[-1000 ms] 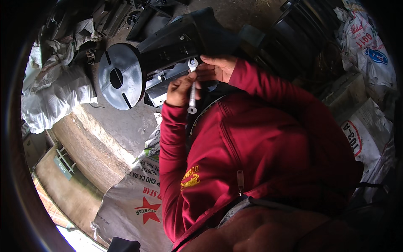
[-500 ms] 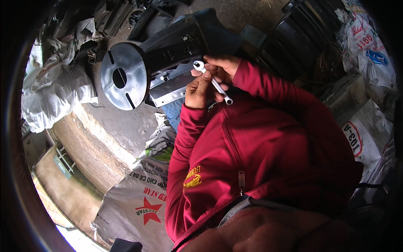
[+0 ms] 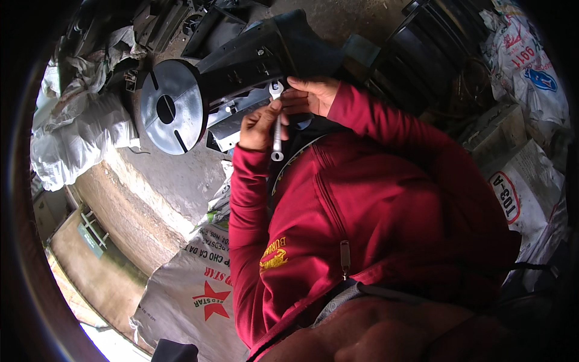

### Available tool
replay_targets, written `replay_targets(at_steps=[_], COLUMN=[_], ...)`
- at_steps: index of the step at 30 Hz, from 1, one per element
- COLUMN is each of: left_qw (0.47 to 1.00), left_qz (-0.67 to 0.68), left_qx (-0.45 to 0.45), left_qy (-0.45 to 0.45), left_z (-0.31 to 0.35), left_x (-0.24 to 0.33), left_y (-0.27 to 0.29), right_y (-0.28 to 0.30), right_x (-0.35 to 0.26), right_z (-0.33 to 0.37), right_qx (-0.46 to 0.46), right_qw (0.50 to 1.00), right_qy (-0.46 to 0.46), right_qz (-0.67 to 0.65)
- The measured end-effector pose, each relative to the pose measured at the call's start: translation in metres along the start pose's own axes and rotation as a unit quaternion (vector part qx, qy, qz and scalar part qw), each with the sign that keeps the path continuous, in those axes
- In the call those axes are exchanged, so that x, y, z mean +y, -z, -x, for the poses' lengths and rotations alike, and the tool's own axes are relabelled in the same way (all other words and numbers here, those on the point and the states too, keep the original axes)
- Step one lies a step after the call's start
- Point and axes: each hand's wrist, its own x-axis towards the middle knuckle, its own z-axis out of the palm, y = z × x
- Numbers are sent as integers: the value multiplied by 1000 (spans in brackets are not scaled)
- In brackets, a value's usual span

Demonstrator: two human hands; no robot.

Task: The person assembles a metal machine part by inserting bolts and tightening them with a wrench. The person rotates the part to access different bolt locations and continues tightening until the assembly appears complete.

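A silver combination wrench (image 3: 278, 140) stands nearly upright in the picture, its open jaw at the top and its ring end at the bottom. My left hand (image 3: 258, 128) is closed around its shank, the thumb just under the jaw. My right hand (image 3: 313, 96) has its fingers stretched out beside the wrench's upper part; whether a fingertip touches it, I cannot tell. Just beyond both hands lies a dark metal machine frame (image 3: 241, 75) with bolts along it. At its left end is a round slotted metal disc (image 3: 184, 114) with a hole in the middle.
White plastic bags (image 3: 84, 139) lie at the left. A printed white sack (image 3: 187, 295) is beside my left arm, with more sacks (image 3: 525, 193) at the right. Dark metal parts (image 3: 434, 54) are stacked at the far right, and others at the far left. Concrete floor (image 3: 175, 187) shows near the disc.
My left hand has moved left with the wrench, turning it from slanted to nearly upright. My right hand has shifted slightly left, and its fingers are straighter.
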Motion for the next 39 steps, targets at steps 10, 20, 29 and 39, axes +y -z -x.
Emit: replay_targets(at_steps=[10,20,29,39], left_qw=[998,982,990,999], left_qz=[59,188,143,-22], left_qx=[-7,-18,1,-3], left_qy=[-18,-23,-16,33], left_z=[10,-13,-12,-2], left_x=[-21,-15,-17,1], left_y=[-24,-47,-34,7], right_y=[-3,5,-3,-3], right_x=[-2,-7,-12,3], right_z=[4,6,13,4], right_qx=[3,-74,-96,50], right_qw=[1000,990,990,997], right_qy=[1,-62,-41,32], right_qz=[1,98,90,41])
